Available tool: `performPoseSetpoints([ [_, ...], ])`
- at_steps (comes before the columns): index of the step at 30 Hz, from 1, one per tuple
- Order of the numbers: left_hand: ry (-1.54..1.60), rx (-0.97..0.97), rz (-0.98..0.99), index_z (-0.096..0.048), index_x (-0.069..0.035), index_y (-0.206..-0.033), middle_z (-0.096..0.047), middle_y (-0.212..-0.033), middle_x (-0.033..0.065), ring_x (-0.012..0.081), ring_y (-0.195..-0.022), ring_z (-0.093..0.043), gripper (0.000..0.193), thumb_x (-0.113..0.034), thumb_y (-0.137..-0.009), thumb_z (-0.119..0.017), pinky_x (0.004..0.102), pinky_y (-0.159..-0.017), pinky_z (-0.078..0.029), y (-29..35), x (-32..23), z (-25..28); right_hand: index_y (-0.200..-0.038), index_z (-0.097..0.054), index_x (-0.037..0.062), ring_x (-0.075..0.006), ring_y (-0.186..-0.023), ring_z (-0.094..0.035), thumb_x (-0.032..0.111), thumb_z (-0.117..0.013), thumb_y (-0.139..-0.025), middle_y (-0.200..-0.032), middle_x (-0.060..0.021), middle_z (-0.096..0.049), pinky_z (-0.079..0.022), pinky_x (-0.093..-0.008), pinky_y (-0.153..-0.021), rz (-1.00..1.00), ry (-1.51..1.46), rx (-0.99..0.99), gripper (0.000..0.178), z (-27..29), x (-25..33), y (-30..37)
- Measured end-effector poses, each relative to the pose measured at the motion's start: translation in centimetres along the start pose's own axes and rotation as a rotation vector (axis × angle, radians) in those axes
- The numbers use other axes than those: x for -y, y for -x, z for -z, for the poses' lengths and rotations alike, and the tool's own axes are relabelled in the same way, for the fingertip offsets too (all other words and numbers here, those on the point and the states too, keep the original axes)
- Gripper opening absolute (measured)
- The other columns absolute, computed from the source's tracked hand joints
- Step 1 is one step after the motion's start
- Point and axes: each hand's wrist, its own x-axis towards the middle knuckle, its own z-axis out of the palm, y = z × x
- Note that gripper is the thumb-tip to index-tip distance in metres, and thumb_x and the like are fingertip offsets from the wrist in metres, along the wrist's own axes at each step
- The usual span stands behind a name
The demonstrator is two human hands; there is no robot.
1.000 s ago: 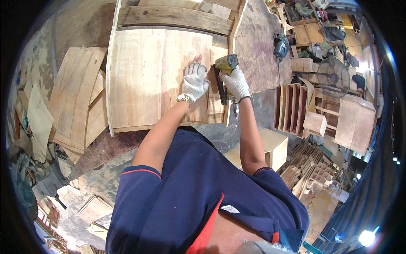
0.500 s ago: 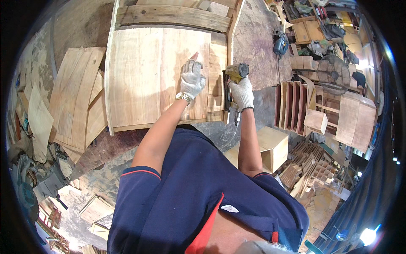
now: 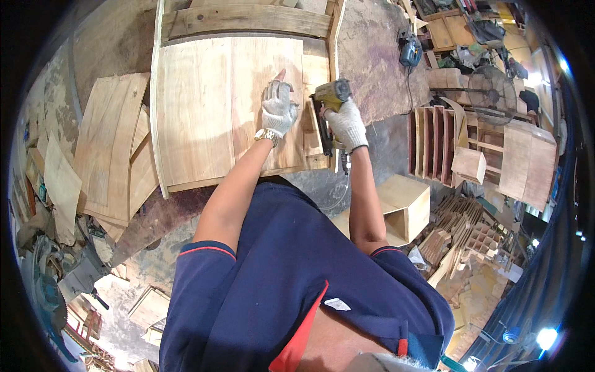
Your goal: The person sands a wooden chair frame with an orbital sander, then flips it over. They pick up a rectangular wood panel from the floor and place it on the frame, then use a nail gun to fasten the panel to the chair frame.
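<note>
A pale wooden panel (image 3: 198,105) lies inside a wooden frame, whose dark-knotted crossbar (image 3: 248,23) runs along the far side. My left hand (image 3: 279,110), in a white knit glove with one fingertip bare, rests flat on the panel near its right edge, fingers stretched out. In my gloved right hand (image 3: 347,124) is a yellow and black nail gun (image 3: 333,93), gripped by its handle. The tool stands over the frame's right part, beside the panel's edge; its nose is hard to make out. An air hose hangs below its handle.
Loose wooden panels (image 3: 108,142) lean at the left. To the right are a wooden box (image 3: 403,208), a slatted wooden piece (image 3: 431,146), a standing fan (image 3: 491,95) and a blue power tool (image 3: 409,51). Stacked wood strips (image 3: 458,223) lie lower right.
My right hand has moved the nail gun left and slightly away from me, tilting it over the frame's right part. My left hand stays flat on the panel.
</note>
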Motion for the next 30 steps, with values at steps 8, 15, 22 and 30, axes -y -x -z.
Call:
performPoseSetpoints([
  [8,0.0,0.003,0.002,-0.056,-0.006,-0.107,-0.049,-0.15,0.0155,0.0374,-0.118,-0.055,0.04,-0.006,-0.069,-0.066,0.05,-0.102,-0.045,-0.1,0.2,-0.3,-0.125,-0.06,-0.0003,-0.0435,-0.106,-0.069,0.027,-0.075,-0.084,-0.11,-0.0267,-0.072,-0.055,-0.048,-0.089,0.086,0.167,-0.082,0.052,-0.2,-1.4,4.4],
  [15,0.031,0.062,0.054,-0.059,-0.009,-0.101,-0.05,-0.151,0.0148,0.0379,-0.124,-0.055,0.035,-0.007,-0.068,-0.07,0.0487,-0.107,-0.043,0.0,0.3,-0.2,-0.121,-0.063,-0.0002,-0.0423,-0.103,-0.07,0.026,-0.075,-0.085,-0.105,-0.0267,-0.073,-0.056,-0.047,-0.087,0.076,0.316,-0.144,0.046,-1.6,-2.9,6.2],
  [22,-0.027,-0.038,-0.047,-0.056,-0.005,-0.113,-0.062,-0.128,0.0136,0.0343,-0.11,-0.061,0.043,0.0,-0.071,-0.064,0.0473,-0.096,-0.049,-0.6,-0.4,0.2,-0.112,-0.067,0.0006,-0.0168,-0.054,-0.064,0.018,-0.074,-0.087,-0.077,-0.0097,-0.072,-0.051,-0.0361,-0.055,0.095,0.117,-0.28,0.031,0.4,-5.2,6.9],
  [30,-0.066,0.014,-0.037,-0.058,-0.01,-0.102,-0.054,-0.145,0.0149,0.0343,-0.12,-0.058,0.037,-0.007,-0.067,-0.069,0.0472,-0.102,-0.045,-0.6,-0.3,0.1,-0.116,-0.066,-0.001,-0.04,-0.099,-0.072,0.027,-0.075,-0.085,-0.1,-0.0251,-0.074,-0.056,-0.0452,-0.084,-0.002,0.126,-0.006,0.043,1.4,-6.0,10.3],
])
